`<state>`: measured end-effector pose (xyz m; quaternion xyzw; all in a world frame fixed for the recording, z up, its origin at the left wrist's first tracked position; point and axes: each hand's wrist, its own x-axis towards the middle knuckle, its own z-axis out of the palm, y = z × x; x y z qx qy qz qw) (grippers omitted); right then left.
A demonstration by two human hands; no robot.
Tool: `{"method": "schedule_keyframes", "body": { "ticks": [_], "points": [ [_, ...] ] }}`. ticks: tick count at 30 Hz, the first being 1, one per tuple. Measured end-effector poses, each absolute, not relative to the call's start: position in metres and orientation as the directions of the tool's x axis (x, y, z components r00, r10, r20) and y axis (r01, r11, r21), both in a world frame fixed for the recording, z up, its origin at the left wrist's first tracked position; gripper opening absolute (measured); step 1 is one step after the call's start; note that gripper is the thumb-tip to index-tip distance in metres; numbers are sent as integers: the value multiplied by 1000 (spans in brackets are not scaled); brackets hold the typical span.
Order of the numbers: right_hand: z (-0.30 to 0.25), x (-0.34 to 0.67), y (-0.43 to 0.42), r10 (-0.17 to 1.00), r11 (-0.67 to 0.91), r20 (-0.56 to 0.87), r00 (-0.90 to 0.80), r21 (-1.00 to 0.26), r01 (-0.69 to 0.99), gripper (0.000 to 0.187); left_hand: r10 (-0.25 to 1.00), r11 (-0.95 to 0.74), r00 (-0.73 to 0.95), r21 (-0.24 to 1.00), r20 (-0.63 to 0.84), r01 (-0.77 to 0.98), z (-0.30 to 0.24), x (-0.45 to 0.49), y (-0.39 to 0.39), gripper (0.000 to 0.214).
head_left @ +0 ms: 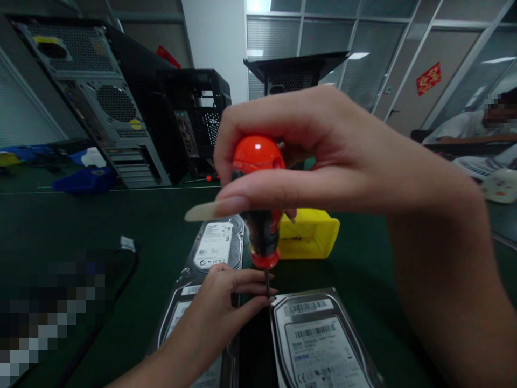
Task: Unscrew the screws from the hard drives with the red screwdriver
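Note:
My right hand [323,156] is wrapped around the red and black handle of a screwdriver [264,231], held upright with its shaft pointing down. The shaft's tip meets the upper left corner of a silver hard drive [311,323] with a white label. My left hand [226,307] reaches in from below, its thumb and fingertips drawn together around the shaft's lower end at that corner. Whatever lies between those fingertips is too small to make out. Under and behind the left hand lie two more hard drives, one farther back [216,245] and one nearer [177,312].
A yellow bin [311,234] stands behind the screwdriver. Computer cases [141,97] line the back of the green table [363,248], with a blue bin [84,180] at the left. A black cable [125,280] runs along the left side. Another person [464,126] sits at the far right.

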<state>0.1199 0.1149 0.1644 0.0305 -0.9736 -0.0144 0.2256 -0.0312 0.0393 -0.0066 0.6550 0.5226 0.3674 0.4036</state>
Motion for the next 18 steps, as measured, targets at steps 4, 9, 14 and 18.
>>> {"method": "schedule_keyframes", "body": {
  "ticks": [4,9,14,18],
  "points": [
    [165,118,116,-19,998,460,-887,56,7,66,982,-156,165,880,90,449,-2,-28,42,20],
    [168,118,114,-18,997,451,-892,79,20,67,973,-228,178,770,150,596,4,-25,42,19],
    [169,119,113,-65,989,449,-891,146,1,72,971,-240,171,754,170,612,3,-25,42,16],
    [168,119,113,-107,985,422,-900,169,-38,71,970,-244,172,734,174,634,2,-25,42,12]
  ]
}}
